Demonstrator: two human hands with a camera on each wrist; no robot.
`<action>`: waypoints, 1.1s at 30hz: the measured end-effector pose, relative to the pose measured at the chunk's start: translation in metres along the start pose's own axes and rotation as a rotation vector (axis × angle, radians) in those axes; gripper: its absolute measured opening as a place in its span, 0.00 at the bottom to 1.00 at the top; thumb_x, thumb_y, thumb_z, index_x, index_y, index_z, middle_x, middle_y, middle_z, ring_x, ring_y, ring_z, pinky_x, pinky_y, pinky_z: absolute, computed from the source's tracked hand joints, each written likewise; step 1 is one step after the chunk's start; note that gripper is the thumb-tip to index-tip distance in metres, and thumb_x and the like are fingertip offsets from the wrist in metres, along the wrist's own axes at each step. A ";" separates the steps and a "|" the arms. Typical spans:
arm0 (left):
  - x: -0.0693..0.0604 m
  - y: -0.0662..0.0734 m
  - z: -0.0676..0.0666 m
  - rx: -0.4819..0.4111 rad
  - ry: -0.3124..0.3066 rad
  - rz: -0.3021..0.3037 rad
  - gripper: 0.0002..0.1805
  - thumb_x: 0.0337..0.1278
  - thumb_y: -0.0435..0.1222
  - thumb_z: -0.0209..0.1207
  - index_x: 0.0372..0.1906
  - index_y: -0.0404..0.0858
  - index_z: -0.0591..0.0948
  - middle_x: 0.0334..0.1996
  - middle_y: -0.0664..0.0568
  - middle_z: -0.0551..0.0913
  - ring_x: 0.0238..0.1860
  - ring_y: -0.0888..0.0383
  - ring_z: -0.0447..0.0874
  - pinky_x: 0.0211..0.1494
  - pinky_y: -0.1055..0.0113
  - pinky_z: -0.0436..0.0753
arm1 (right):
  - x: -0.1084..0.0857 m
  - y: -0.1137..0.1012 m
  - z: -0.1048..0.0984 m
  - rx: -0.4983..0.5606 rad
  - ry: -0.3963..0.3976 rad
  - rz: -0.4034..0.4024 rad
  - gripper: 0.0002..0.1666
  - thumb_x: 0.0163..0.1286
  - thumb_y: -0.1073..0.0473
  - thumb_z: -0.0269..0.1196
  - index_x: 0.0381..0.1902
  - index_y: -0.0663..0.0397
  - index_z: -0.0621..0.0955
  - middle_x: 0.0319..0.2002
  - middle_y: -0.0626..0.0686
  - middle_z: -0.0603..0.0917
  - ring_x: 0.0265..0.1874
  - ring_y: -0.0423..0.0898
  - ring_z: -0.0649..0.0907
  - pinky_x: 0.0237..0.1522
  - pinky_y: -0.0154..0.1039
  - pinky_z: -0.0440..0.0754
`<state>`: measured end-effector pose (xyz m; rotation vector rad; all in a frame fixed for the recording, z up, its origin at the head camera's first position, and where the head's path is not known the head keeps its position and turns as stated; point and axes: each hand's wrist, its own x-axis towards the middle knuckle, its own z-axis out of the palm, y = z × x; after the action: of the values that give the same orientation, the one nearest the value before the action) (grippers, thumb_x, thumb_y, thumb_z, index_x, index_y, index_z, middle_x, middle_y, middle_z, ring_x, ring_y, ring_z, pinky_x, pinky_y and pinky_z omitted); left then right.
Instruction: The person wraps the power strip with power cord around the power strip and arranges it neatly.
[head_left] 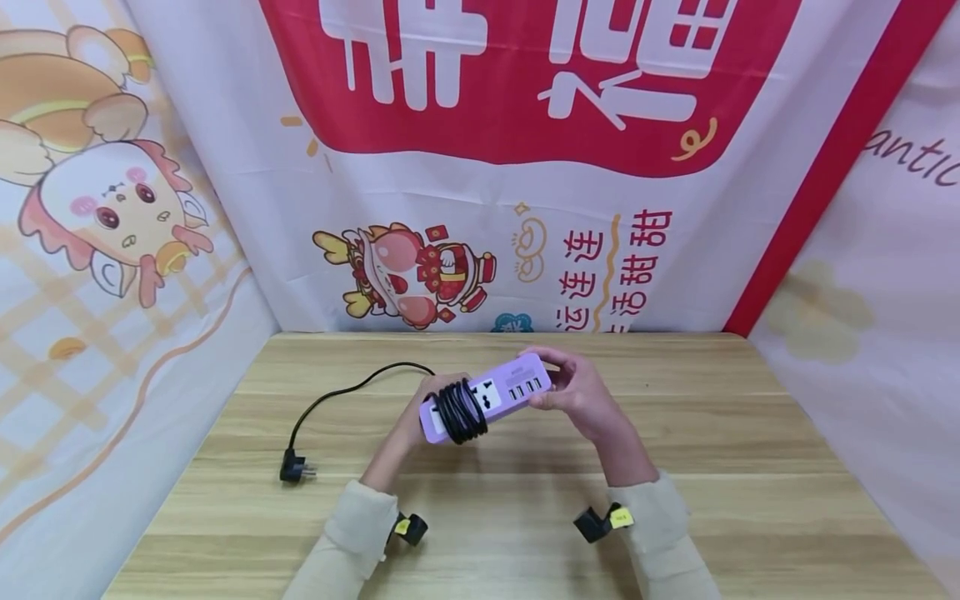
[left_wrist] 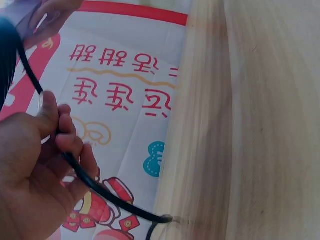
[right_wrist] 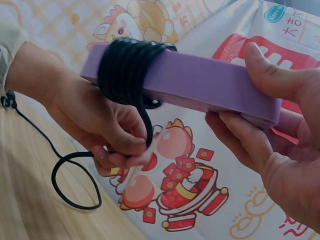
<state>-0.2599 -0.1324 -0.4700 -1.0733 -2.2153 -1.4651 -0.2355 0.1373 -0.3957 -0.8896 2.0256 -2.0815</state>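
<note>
A purple power strip (head_left: 501, 390) with sockets and several USB ports is held above the table, tilted up to the right. Black cord (right_wrist: 127, 70) is wound in several turns around its left part. My right hand (head_left: 583, 398) grips the right end, thumb on one side and fingers on the other in the right wrist view. My left hand (left_wrist: 47, 160) pinches the loose cord between thumb and fingers, just below the coils. From there the cord runs left over the table to a black plug (head_left: 294, 467) lying on the wood.
The wooden table (head_left: 735, 467) reaches back to a printed cloth (head_left: 420, 192) with red lettering and cartoon figures. More printed cloth (head_left: 90, 333) stands on the left. A black wrist camera (head_left: 411, 528) is on the left sleeve, another wrist camera (head_left: 594, 525) on the right.
</note>
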 end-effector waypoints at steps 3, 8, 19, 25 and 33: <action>0.007 0.009 -0.004 0.017 -0.081 -0.161 0.03 0.56 0.31 0.61 0.35 0.37 0.84 0.31 0.48 0.86 0.32 0.64 0.79 0.40 0.70 0.79 | -0.001 -0.001 -0.004 -0.027 -0.077 -0.027 0.34 0.52 0.71 0.73 0.58 0.68 0.77 0.50 0.51 0.83 0.44 0.48 0.83 0.41 0.37 0.85; 0.010 0.016 -0.007 0.079 -0.138 -0.327 0.05 0.66 0.31 0.60 0.35 0.41 0.86 0.33 0.51 0.88 0.34 0.64 0.79 0.41 0.71 0.79 | -0.004 -0.003 -0.010 -0.118 -0.203 -0.096 0.34 0.50 0.71 0.75 0.58 0.67 0.78 0.52 0.60 0.83 0.45 0.49 0.84 0.44 0.41 0.87; 0.013 0.033 -0.006 0.262 -0.104 -0.302 0.04 0.64 0.35 0.63 0.36 0.45 0.88 0.32 0.58 0.88 0.33 0.64 0.81 0.41 0.68 0.82 | -0.001 0.001 -0.005 -0.397 -0.172 0.004 0.33 0.49 0.64 0.79 0.55 0.52 0.82 0.49 0.54 0.85 0.41 0.49 0.84 0.41 0.40 0.87; 0.015 0.042 -0.004 0.333 -0.069 -0.316 0.07 0.67 0.34 0.61 0.41 0.42 0.88 0.39 0.53 0.89 0.40 0.60 0.85 0.50 0.59 0.85 | 0.000 0.002 -0.004 -0.484 -0.115 0.036 0.30 0.51 0.64 0.78 0.54 0.50 0.83 0.47 0.51 0.86 0.43 0.48 0.84 0.47 0.46 0.86; 0.018 0.049 -0.004 0.394 0.004 -0.375 0.06 0.66 0.32 0.61 0.41 0.41 0.87 0.39 0.50 0.89 0.41 0.56 0.86 0.50 0.56 0.85 | 0.001 0.001 -0.001 -0.595 -0.036 0.057 0.29 0.53 0.63 0.78 0.54 0.48 0.82 0.48 0.50 0.86 0.44 0.48 0.84 0.49 0.48 0.85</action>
<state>-0.2379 -0.1175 -0.4249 -0.5511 -2.6544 -1.0713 -0.2371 0.1375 -0.3960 -0.9077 2.6612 -1.4247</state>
